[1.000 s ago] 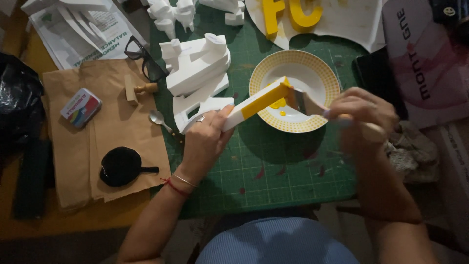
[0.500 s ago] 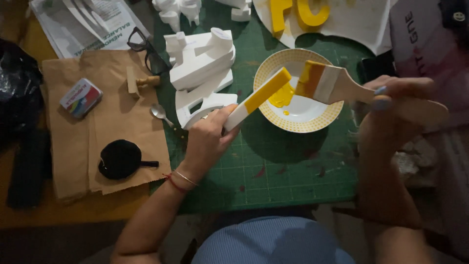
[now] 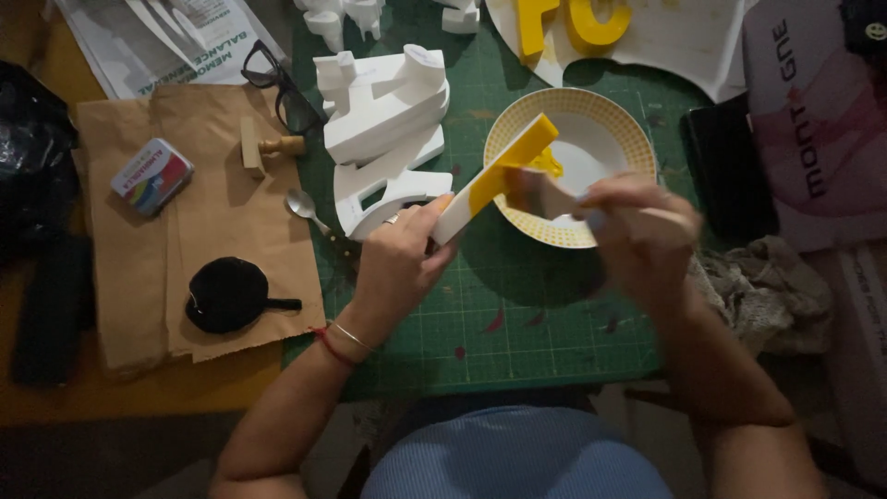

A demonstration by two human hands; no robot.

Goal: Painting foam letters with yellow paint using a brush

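My left hand grips the white lower end of a long foam piece, held slanted over the rim of a bowl. The upper half of that piece is painted yellow. My right hand is blurred and holds a flat paintbrush by its handle, with the bristles against the foam piece. The bowl is white inside with a yellow dotted rim and holds a dab of yellow paint. It stands on a green cutting mat.
White foam letters are stacked left of the bowl, with a spoon beside them. Yellow painted letters lie on white paper at the top. Brown paper carries a small tin, a wooden stamp and a black round object. Glasses and a rag are nearby.
My right hand has come down and left from its raised position, bringing the brush back onto the foam piece. The left hand holds the piece in about the same place.
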